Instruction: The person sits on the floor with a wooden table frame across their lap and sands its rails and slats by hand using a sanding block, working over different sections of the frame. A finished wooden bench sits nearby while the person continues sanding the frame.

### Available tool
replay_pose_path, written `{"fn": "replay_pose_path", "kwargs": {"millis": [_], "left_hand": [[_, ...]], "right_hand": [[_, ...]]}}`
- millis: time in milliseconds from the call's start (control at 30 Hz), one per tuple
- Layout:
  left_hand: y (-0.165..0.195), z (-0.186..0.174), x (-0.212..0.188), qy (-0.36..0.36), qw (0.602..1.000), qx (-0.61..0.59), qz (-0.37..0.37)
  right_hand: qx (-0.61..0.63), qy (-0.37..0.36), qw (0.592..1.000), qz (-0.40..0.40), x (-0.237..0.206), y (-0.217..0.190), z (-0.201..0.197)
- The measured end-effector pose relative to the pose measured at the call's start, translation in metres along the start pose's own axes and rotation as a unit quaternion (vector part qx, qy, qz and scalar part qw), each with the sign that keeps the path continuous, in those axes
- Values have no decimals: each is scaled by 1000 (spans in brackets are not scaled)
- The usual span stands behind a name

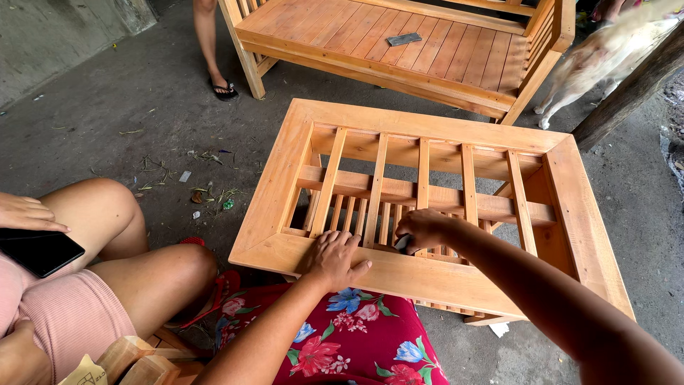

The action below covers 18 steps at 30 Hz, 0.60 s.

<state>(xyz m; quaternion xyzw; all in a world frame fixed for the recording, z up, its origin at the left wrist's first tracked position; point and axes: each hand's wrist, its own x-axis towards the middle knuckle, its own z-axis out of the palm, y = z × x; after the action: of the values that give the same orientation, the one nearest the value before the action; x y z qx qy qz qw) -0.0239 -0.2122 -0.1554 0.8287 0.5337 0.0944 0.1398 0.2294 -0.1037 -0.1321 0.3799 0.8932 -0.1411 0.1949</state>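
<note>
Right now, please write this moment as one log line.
left hand: flat on table frame | right hand: holds small dark piece at slats

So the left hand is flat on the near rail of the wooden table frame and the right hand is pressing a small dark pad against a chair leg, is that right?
Not quite. The left hand does lie flat on the table frame, but the right hand presses the small dark pad against the frame's slats, not a chair leg. The head view shows this.

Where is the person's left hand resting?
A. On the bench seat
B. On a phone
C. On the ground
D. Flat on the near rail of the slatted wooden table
D: the left hand lies flat, fingers spread, on the wooden table's near rail.
</note>
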Motion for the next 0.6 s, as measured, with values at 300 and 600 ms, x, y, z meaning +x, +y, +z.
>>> {"fn": "replay_pose_path", "kwargs": {"millis": [300,600], "left_hand": [[2,-7,-1,25,1000,-6,12],[-1,2,2,17,1000,7,5]], "right_hand": [[148,114,982,-27,19,-13,12],[116,143,983,22,9,-17,22]]}}
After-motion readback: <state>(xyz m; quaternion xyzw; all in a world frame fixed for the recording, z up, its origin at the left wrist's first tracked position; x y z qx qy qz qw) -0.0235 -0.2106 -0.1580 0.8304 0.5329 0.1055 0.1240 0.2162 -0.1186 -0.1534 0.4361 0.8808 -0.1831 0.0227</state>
